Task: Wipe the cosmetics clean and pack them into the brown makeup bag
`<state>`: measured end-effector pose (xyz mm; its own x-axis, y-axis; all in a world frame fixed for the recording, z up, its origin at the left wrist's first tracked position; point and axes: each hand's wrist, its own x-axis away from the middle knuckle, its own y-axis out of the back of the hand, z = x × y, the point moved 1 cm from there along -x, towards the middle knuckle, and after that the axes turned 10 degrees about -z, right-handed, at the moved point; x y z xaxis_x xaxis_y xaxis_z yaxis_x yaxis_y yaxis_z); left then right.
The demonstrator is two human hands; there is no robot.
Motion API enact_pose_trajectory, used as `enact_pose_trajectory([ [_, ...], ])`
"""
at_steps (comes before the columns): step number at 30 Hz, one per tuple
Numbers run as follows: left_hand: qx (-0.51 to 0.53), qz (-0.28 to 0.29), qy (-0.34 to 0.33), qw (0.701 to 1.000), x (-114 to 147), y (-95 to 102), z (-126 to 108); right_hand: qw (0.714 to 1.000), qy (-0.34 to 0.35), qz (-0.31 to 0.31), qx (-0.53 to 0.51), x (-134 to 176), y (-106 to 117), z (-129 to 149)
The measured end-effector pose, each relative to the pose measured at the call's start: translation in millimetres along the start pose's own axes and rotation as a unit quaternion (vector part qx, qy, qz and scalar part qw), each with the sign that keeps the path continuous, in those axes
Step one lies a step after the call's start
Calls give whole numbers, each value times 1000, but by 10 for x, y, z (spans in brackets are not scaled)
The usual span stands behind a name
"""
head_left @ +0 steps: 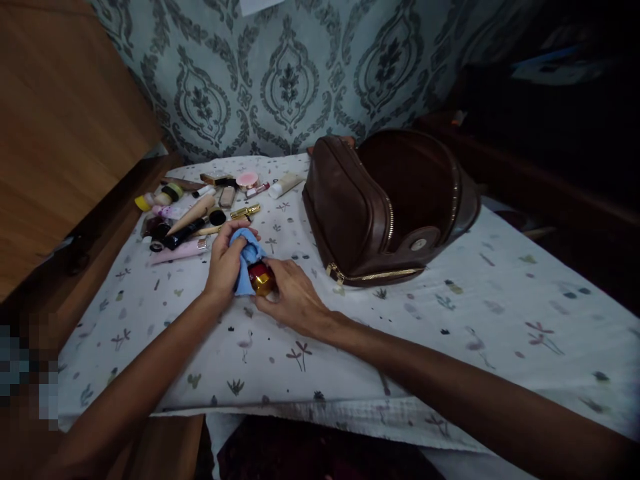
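My left hand (227,261) is closed on a blue cloth (245,277), part of it bunched under the fingers. Pressed against the cloth is a small round container (261,279), dark red with a shiny gold band, whose exact kind I cannot make out. My right hand (295,293) grips this container from the right, thumb below and fingers above. Both hands are just over the printed white tablecloth (200,360). Close beyond my left hand lies a pink tube (183,251) with a silvery cap.
Cosmetics lie in a pile at the back left, among them a pink round compact (247,180), a gold tube (245,211) and a cream tube (285,185). A brown bag (345,207) stands unzipped at the right. A wooden panel (65,120) rises at the left; a patterned wall (290,73) is behind.
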<state>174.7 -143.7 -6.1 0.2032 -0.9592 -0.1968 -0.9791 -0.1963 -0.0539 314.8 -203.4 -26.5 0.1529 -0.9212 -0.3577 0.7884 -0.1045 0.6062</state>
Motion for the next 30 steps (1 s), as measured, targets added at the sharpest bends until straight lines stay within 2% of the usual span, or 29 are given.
enact_pose_trajectory([
  [4, 12, 69, -14, 997, 90, 27, 45, 991, -60, -25, -114, 4, 37, -80],
  [8, -70, 166, -94, 979, 213, 42, 20, 962, -111, -42, -247, -31, 86, -168],
  [11, -142, 205, -224, 942, 228, 61, 3, 901, -181, -24, -393, -61, 102, -224],
  [14, -194, 228, -372, 879, 206, 70, 7, 818, -267, -4, -509, -78, 116, -254],
  [15, -208, 228, -402, 862, 198, 69, 13, 798, -282, 1, -532, -81, 123, -258],
  [17, -237, 215, -426, 846, 189, 64, 21, 776, -292, 7, -559, -86, 137, -263],
  [20, -261, 196, -409, 852, 195, 57, 20, 774, -289, 19, -564, -91, 149, -272],
  [24, -244, 192, -362, 879, 215, 60, -2, 790, -276, 45, -546, -97, 143, -275],
  [27, -203, 169, -284, 922, 201, 68, -5, 800, -267, 53, -536, -105, 152, -257],
  [30, -122, 140, -180, 966, 144, 87, 36, 791, -275, 41, -545, -121, 188, -239],
])
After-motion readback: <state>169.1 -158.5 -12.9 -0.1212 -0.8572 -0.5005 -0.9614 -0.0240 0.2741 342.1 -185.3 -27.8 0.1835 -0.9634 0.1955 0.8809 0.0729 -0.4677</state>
